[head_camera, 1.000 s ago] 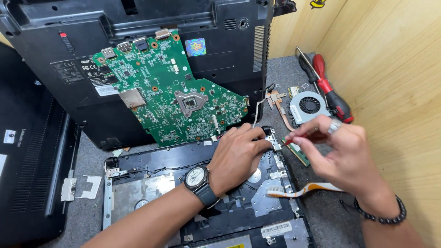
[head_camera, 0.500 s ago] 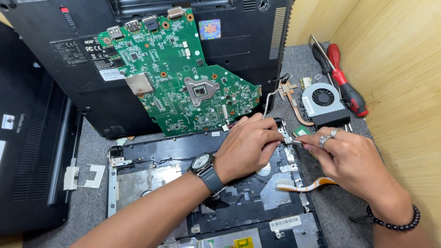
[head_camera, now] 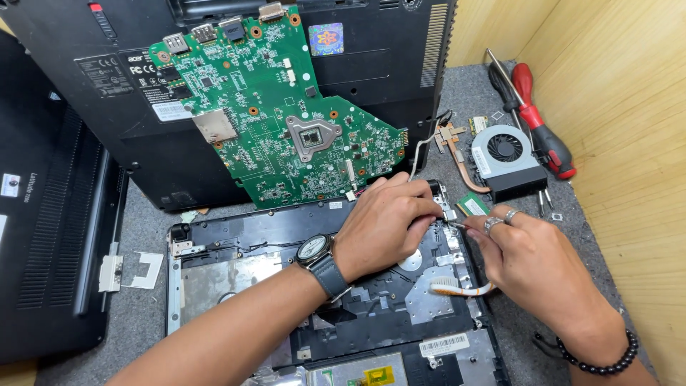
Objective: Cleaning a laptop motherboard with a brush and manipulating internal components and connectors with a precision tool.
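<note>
An opened black laptop base point(head_camera: 236, 232) lies in front of me, its inner metal plates showing. My left hand point(head_camera: 386, 223), with a wristwatch point(head_camera: 314, 250) on it, curls over the base's far right corner; its fingertips are hidden. My right hand point(head_camera: 529, 257), wearing rings and a bead bracelet, meets it there and pinches a thin metal tool point(head_camera: 457, 225) pointing at that corner. A small green card point(head_camera: 471, 206) lies just behind the right hand. A white and orange ribbon cable point(head_camera: 457, 288) curls below both hands.
A green motherboard point(head_camera: 279, 121) rests on a black laptop cover point(head_camera: 371, 50) at the back. A cooling fan with copper pipe point(head_camera: 504, 154) and red and black screwdrivers point(head_camera: 543, 136) lie at the right, by a wooden wall point(head_camera: 622, 143). Another black laptop point(head_camera: 43, 214) and a white bracket point(head_camera: 132, 271) are at the left.
My right hand has come down and left from beside the fan to the base's corner, closing in on my left hand. The left hand has stayed at that corner.
</note>
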